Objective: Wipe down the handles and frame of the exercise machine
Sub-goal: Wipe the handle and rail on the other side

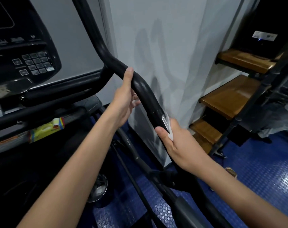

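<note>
Console (pixel 23 51) at far left, keypad dark. Yellow packet (pixel 46 130) on the frame below it. Black handle (pixel 140 86) slopes down through centre. Left hand (pixel 125 102) on its upper bend, thumb over the top, fingers curled loosely beneath. Right hand (pixel 176 142) lower down, pinching a white wipe (pixel 168 129) against the handle. Wooden steps (pixel 230 96) at right.

Two bare forearms and hands (pixel 123 102) — no sleeves, rings or watch

No readable text, console (pixel 21 51) keypad markings blurred, white label on black box (pixel 264 36) illegible
</note>
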Demonstrator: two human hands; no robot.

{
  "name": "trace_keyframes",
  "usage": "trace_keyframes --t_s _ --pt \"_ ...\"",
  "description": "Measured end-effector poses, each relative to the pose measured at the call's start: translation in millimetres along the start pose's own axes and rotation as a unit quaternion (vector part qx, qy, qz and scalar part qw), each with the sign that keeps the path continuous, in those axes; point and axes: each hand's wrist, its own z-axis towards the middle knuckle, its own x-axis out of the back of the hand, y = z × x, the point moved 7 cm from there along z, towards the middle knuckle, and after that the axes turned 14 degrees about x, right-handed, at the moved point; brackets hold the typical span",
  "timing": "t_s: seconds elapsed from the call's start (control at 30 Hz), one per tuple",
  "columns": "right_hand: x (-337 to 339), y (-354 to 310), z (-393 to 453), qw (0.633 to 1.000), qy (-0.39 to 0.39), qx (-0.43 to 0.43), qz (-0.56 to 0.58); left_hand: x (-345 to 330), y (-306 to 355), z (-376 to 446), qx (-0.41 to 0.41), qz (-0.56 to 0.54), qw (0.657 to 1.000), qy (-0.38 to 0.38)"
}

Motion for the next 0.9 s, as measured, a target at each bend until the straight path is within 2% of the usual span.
trace_keyframes --t_s 0.13,0.3,0.43,0.57,0.77,0.9 --pt "-2.2 0.6 -18.9 0.996 -0.006 -0.027 0.079 -3.2 5.9 -6.3 -0.02 0.027 0.999 0.016" --pt "8.3 -22.0 42.9 0.987 0.04 -0.058 0.148 -3.5 8.2 -9.2 -0.018 0.074 0.997 0.015" --pt "13.2 -32.9 73.4 0.992 0.094 -0.036 0.073 2.7 14.3 -14.1 -0.017 0.1 0.995 0.021" --pt "5.8 -23.0 38.6 0.99 0.14 -0.012 0.004 3.8 10.6 -13.2 0.003 0.119 0.993 0.024" --pt "-15.3 16.0 -46.7 0.995 0.083 -0.052 0.007 -4.1 7.5 -13.8 -0.001 0.016 0.999 0.03" --pt "-20.0 32.8 -76.2 0.994 0.043 -0.095 0.035 -8.0 4.4 -14.7 -0.011 -0.005 1.0 0.009"
